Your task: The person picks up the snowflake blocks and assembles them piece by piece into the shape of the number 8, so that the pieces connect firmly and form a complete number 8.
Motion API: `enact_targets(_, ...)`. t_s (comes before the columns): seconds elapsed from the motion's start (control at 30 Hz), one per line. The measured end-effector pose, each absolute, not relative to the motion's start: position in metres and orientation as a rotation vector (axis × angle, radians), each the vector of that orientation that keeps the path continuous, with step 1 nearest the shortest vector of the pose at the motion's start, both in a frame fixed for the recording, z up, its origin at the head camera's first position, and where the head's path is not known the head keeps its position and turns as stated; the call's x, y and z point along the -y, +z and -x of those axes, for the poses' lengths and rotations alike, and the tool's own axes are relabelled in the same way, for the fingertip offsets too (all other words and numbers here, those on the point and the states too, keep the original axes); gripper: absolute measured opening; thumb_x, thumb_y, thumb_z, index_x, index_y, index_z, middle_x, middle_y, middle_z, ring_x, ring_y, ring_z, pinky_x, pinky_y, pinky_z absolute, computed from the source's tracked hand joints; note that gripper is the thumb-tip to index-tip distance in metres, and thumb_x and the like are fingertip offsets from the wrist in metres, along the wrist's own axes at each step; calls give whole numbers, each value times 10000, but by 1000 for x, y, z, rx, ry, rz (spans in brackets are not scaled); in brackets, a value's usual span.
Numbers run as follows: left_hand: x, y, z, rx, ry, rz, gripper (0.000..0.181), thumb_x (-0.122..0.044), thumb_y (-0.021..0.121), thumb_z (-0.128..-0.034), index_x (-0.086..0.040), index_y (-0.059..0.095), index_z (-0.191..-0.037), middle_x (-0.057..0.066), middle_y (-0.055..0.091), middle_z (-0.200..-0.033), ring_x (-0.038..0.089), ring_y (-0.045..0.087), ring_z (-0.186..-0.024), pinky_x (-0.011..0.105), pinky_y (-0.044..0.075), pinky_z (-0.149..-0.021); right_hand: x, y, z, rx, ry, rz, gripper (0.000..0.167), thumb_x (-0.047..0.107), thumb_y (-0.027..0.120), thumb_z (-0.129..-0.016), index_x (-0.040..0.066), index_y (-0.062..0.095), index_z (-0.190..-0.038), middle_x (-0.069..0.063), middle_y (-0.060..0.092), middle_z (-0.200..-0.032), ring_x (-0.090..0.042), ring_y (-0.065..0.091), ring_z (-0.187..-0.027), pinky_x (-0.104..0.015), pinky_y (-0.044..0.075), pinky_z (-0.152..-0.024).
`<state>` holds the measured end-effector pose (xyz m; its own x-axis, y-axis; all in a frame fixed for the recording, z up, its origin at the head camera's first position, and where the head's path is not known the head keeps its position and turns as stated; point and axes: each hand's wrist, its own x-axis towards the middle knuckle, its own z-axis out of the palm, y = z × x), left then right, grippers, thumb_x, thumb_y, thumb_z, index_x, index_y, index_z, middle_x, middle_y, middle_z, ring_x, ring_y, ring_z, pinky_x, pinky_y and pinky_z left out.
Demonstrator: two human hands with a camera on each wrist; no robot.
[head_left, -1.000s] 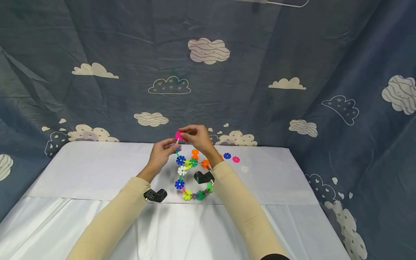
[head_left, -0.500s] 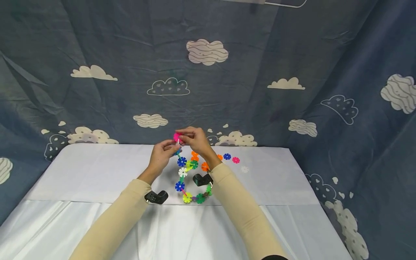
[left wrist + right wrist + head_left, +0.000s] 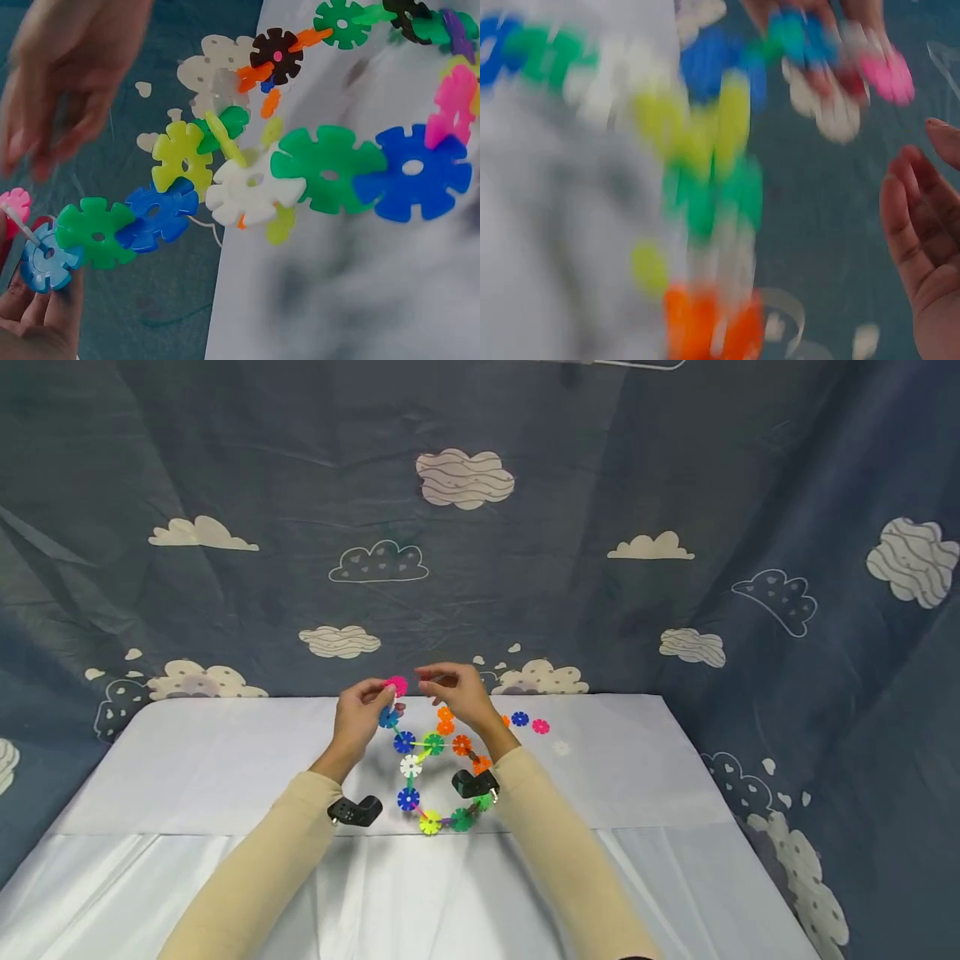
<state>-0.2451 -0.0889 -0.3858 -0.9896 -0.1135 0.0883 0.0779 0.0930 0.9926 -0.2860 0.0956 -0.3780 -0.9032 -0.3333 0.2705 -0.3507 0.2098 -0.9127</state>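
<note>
A chain of notched plastic discs, with a closed ring of several colours, hangs from my left hand (image 3: 356, 718). Its thumb and fingers pinch the chain's upper end near the light-blue disc (image 3: 49, 259) and a white disc seen edge-on. At the very tip stands a pink disc (image 3: 398, 685). Blue (image 3: 159, 214) and green (image 3: 97, 234) discs follow down the chain. My right hand (image 3: 463, 693) is apart from the pink disc, just to its right, with nothing between its loosely bent fingers. Motion blurs the chain in the right wrist view.
Loose discs lie on the white-covered table (image 3: 225, 760) right of the hands: a blue disc (image 3: 520, 718), a pink disc (image 3: 541, 727) and a white disc (image 3: 561, 748). Behind the table hangs a dark cloud-patterned cloth (image 3: 540, 610).
My right hand has let go of the pink disc and drawn off to the right. My left hand has shifted slightly left with the chain, and the pink disc stays at its end.
</note>
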Motion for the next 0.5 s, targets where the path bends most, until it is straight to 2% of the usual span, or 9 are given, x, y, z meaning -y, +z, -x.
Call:
enact_targets(0.07,90,-387,245,2234,-2000,-83,288,-194,579,-980,37,622,-1146,189,680,-1024,31,648,-747,162,514,-684,-119,-390,286,2461,1794,-586,269,101,661,-917,-20,668,-1157,-179,671,-1078,-348,632,-875,-370,565,-734)
enact_targets(0.23,92,-387,246,2292,-1929,-120,326,-226,585,-977,34,627,-1169,183,692,-1040,47,646,-804,145,489,-686,-195,-424,285,2604,1494,-261,219,90,696,-889,-10,698,-1084,-147,671,-1016,-280,628,-844,-309,547,-692)
enact_targets(0.37,94,-388,246,2305,-1934,-108,328,-223,574,-983,33,614,-1186,196,673,-1072,95,679,-847,140,499,-700,-251,-448,276,2737,1302,-6,206,88,704,-877,8,707,-1067,-150,670,-985,-276,607,-871,-357,525,-766)
enact_targets(0.5,93,-388,247,2309,-1925,-116,324,-225,575,-984,25,619,-1184,183,634,-1124,170,675,-928,150,493,-729,-285,-460,266,2879,1211,197,281,125,716,-873,9,676,-1125,-154,641,-1040,-291,567,-975,-419,487,-891)
